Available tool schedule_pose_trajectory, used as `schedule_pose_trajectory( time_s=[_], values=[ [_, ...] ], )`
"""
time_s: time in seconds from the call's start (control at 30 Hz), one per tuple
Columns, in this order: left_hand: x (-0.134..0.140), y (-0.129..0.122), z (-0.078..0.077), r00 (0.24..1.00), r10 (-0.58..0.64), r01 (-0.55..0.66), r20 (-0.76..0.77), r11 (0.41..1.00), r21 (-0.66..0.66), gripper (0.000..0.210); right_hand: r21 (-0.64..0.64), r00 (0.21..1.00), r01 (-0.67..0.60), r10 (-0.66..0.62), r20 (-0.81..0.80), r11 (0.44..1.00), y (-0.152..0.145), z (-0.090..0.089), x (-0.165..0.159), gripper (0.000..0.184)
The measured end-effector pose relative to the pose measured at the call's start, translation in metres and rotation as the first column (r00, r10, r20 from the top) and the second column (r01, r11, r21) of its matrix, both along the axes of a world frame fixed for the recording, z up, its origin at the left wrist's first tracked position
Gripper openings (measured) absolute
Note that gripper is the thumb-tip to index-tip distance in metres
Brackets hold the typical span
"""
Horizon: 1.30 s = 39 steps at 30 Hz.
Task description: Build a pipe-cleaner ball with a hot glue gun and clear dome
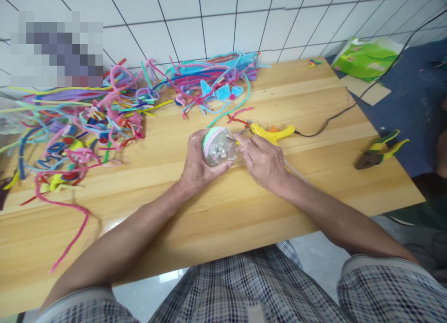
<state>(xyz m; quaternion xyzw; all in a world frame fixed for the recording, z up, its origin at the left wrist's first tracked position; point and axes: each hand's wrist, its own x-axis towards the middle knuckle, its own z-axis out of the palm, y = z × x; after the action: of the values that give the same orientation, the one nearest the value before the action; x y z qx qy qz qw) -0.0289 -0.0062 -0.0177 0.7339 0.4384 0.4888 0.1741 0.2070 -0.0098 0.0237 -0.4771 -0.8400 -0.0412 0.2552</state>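
Note:
My left hand (195, 162) is wrapped round a clear, rounded plastic piece (223, 153), its thumb along the near side. Green, white and lilac fuzzy bands (209, 142) curve over the left part of that piece. In my right hand (263, 160) the fingers pinch a thin tool with a dark shaft (231, 139) and a bit of yellow showing; the rest of it is hidden by the fingers. Its tip meets the clear piece at the upper right. Just beyond my right hand lies a yellow hot glue gun (274, 133). A pale thin strip (296, 171) shows beside the right wrist.
Tangled pipe cleaners (87, 123) cover the table's left side, with a bundle of them (216, 71) by the tiled wall. Yellow-handled pliers (380, 151) lie near the right edge. A black cord (324, 125) runs off right, past a green packet (370, 60).

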Motion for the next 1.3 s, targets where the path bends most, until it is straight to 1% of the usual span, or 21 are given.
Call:
schedule_pose_trajectory(
  time_s=[0.1, 0.2, 0.3, 0.5, 0.57, 0.67, 0.77, 0.97, 1.17, 1.3],
  values=[
    [0.0016, -0.0003, -0.0006, 1.0, 0.015, -0.014, -0.026, 0.999, 0.049, 0.093, 0.005, 0.999, 0.023, -0.023, 0.033, 1.0, -0.001, 0.0019, -0.0006, 0.043],
    [0.0028, -0.0008, 0.0002, 0.998, 0.038, -0.033, -0.054, 0.996, 0.085, 0.093, 0.052, 0.997, 0.037, -0.041, 0.068, 0.998, -0.0011, 0.0026, -0.0011, 0.042],
    [0.0032, -0.0013, 0.0019, 0.996, 0.05, -0.044, -0.069, 0.995, 0.087, 0.093, 0.097, 0.995, 0.033, -0.041, 0.089, 0.995, -0.0005, 0.0021, -0.0012, 0.042],
    [0.0027, 0.0005, 0.0029, 0.996, 0.047, -0.04, -0.076, 0.995, 0.093, 0.091, 0.12, 0.995, 0.037, -0.047, 0.084, 0.992, 0.0006, 0.0019, -0.0017, 0.042],
    [0.0029, 0.0014, 0.0031, 0.997, 0.036, -0.028, -0.066, 0.992, 0.119, 0.088, 0.107, 0.996, 0.04, -0.048, 0.078, 0.993, 0.0007, 0.0027, -0.0023, 0.043],
    [0.0033, 0.0018, 0.0041, 0.997, 0.041, -0.031, -0.068, 0.989, 0.146, 0.087, 0.051, 0.997, 0.046, -0.049, 0.056, 0.998, 0.0006, 0.0039, -0.0027, 0.044],
    [0.0039, 0.0013, 0.0054, 0.995, 0.043, -0.032, -0.087, 0.991, 0.129, 0.087, 0.019, 0.999, 0.04, -0.041, 0.03, 0.999, 0.0005, 0.0041, -0.0026, 0.044],
    [0.007, 0.0003, 0.0059, 0.997, 0.058, -0.05, -0.051, 0.988, 0.148, 0.085, 0.058, 0.997, 0.04, -0.043, 0.058, 0.998, 0.0007, 0.0032, -0.0028, 0.044],
    [0.0077, 0.001, 0.0052, 0.996, 0.062, -0.053, -0.057, 0.986, 0.158, 0.084, 0.04, 0.995, 0.065, -0.068, 0.078, 0.997, 0.0003, 0.0045, -0.0037, 0.045],
    [0.0072, 0.0014, 0.0049, 0.997, 0.058, -0.049, -0.054, 0.987, 0.154, 0.088, 0.031, 0.991, 0.082, -0.085, 0.1, 0.996, 0.0, 0.0057, -0.005, 0.044]
  ],
)
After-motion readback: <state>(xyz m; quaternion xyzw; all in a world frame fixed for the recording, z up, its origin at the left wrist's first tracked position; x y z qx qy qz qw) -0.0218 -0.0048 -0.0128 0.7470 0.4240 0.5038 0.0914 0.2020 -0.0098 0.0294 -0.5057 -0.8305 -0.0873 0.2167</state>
